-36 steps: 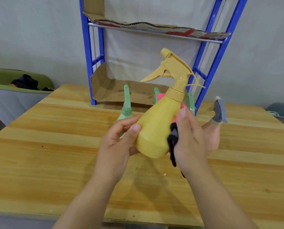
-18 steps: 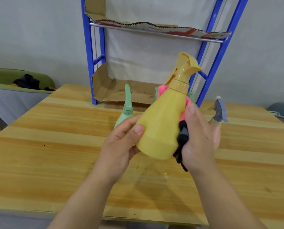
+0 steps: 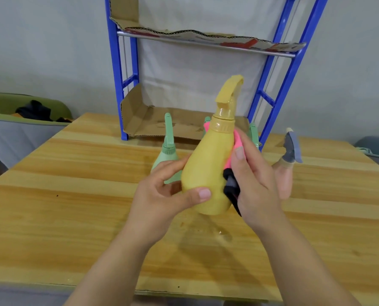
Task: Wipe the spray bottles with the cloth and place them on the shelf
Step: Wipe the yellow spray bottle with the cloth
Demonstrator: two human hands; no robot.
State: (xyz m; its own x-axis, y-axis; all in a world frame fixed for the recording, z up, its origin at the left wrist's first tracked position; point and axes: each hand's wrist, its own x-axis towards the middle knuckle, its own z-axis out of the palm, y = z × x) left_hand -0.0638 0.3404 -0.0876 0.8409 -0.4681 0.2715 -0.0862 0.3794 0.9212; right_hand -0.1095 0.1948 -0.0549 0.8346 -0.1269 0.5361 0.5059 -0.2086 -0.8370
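On a wooden tabletop [image 3: 73, 195] we see a blue shelf [image 3: 115, 85], lined with cardboard [image 3: 140, 115], standing at the far edge. In front of it a green spray bottle [image 3: 168, 149] stands upright, just behind the left hand [image 3: 159, 195]. That hand grips the lower body of a yellow spray bottle [image 3: 208, 164], thumb across the near side. It holds the bottle above the tabletop, nozzle up and tilted slightly right. The right hand [image 3: 257, 186] clamps a pink and black cloth [image 3: 230, 184] against the bottle's right side. Behind it we make out another green sprayer [image 3: 253, 133]. Farther right, a peach bottle [image 3: 291, 151] with a grey trigger stands on the tabletop, partly hidden by the right hand.
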